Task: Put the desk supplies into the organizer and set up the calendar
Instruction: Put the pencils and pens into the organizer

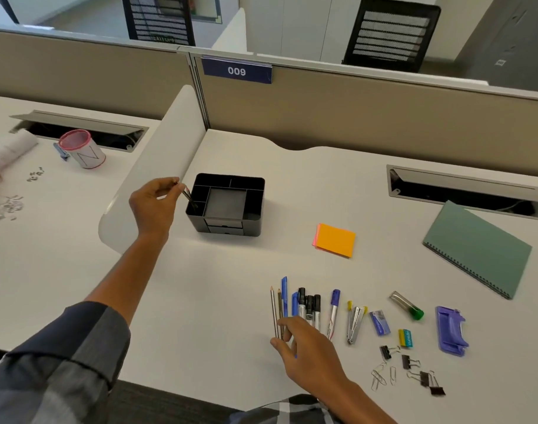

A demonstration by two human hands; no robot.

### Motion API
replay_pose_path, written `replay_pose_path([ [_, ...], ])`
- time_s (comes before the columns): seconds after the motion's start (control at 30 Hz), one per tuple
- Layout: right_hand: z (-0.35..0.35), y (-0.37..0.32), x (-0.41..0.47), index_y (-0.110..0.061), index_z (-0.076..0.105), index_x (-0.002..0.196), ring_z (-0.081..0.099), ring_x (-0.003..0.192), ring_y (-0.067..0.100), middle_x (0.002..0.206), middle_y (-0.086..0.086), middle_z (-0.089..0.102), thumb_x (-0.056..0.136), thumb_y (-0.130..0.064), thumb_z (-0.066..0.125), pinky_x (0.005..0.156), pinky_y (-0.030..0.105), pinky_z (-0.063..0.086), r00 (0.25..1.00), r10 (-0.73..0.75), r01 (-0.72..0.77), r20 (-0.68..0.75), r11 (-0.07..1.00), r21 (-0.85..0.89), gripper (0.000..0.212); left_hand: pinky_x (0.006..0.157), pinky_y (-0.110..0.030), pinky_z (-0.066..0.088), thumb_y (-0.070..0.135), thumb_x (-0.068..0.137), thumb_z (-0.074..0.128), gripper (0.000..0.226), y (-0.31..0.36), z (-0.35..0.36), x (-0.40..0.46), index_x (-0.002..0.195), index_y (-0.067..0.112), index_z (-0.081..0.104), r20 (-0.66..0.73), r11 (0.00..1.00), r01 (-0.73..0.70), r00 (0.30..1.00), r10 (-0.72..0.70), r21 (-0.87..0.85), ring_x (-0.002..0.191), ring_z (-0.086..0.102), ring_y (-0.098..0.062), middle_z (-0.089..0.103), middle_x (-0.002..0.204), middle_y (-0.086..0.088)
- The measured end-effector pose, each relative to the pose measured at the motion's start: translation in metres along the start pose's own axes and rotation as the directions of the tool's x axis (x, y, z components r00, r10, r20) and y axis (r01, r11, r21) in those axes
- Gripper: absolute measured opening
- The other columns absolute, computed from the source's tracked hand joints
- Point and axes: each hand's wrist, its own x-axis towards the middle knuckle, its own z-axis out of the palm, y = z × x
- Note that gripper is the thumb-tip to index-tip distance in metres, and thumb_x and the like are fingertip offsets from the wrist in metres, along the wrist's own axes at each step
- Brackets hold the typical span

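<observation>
right hand [307,347] hides pencil ends [275,313]; left hand [153,203] item unclear.

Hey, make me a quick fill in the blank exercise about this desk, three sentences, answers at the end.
1. The left hand lowers thin dark pencils into the black ____.
2. The right hand touches the two pencils on the desk beside the ____ pens.
3. The sticky notes show an ____ top sheet.

Answers: organizer; blue; orange
</observation>
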Motion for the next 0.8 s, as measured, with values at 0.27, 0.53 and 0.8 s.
replay_pose_path([
  [0.27, 0.003, 0.009, 0.003, -0.037, 0.058, 0.120, 0.057, 0.073, 0.006, 0.095, -0.018, 0.056, 0.082, -0.080, 0.025, 0.072, 0.020, 0.053, 1.000, -0.002, 0.001, -0.019, 0.999, -0.034, 0.066, 0.082, -0.039, 0.063, 0.029, 0.086, 0.086, 0.018, -0.033, 0.021, 0.014, 0.102, 0.026, 0.080, 0.117, 0.970, 0.018, 0.992, -0.048, 0.244, 0.081, 0.076, -0.017, 0.079, 0.090, 0.004],
  [0.53, 0.000, 0.010, 0.007, -0.032, 0.061, 0.121, 0.062, 0.085, 0.007, 0.099, -0.018, 0.058, 0.081, -0.081, 0.020, 0.079, 0.021, 0.054, 0.999, 0.024, -0.022, 0.027, 0.996, -0.087, 0.075, 0.079, -0.031, 0.054, 0.033, 0.087, 0.084, 0.022, -0.046, 0.031, 0.023, 0.108, 0.027, 0.078, 0.161, 0.899, -0.005, 0.984, -0.073, 0.439, 0.089, 0.071, -0.015, 0.079, 0.102, 0.008],
  [0.8, 0.016, 0.014, 0.021, -0.021, 0.066, 0.099, 0.060, 0.079, 0.009, 0.093, -0.011, 0.061, 0.100, -0.038, 0.063, 0.070, 0.018, 0.050, 0.998, 0.053, -0.047, 0.033, 0.983, -0.179, 0.018, 0.080, -0.022, 0.054, 0.029, 0.093, 0.078, 0.036, -0.034, 0.024, 0.012, 0.129, 0.026, 0.070, 0.120, 0.929, -0.114, 0.990, 0.076, 0.352, 0.069, 0.067, -0.008, 0.076, 0.113, 0.012],
])
